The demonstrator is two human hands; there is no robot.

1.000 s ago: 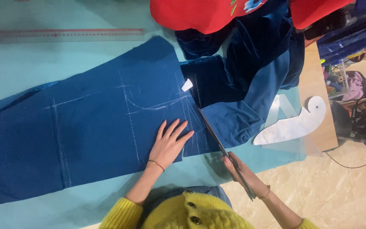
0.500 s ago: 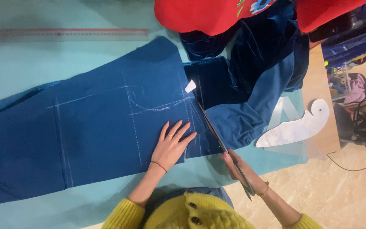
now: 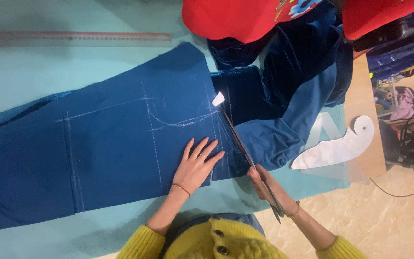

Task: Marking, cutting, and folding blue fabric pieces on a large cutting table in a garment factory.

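The left hand (image 3: 196, 165) lies flat with its fingers spread, gripping nothing, pressing down on the large sheet of dark blue velvety fabric (image 3: 120, 144) that is marked with pale chalk lines and spread over the turquoise-covered table (image 3: 49, 67). A thin cord bracelet circles that wrist.

Just at 3 o'clock of it, the right hand (image 3: 269, 189) is clenched around the handles of a pair of long dark metal scissors (image 3: 245, 153). Their blades run up toward 11 o'clock across the fabric, and the tip sits beside a small white piece of tailor's chalk (image 3: 218, 99) resting on the cloth. Whether the blades are parted or shut cannot be told — they read as one thin line.

At 1 o'clock from the scissors the same blue fabric bunches into loose folds (image 3: 303, 91). Beyond them, at 12 o'clock, sits a bright red padded bundle (image 3: 235, 19). A white curved plastic pattern template (image 3: 336, 148) lies at 3 o'clock, near the table's edge, well apart from the hands. Along the far side, at 10 o'clock, a long clear ruler with red markings (image 3: 73, 38) lies flat. Yellow knitted sleeves (image 3: 140, 242) show at the bottom.
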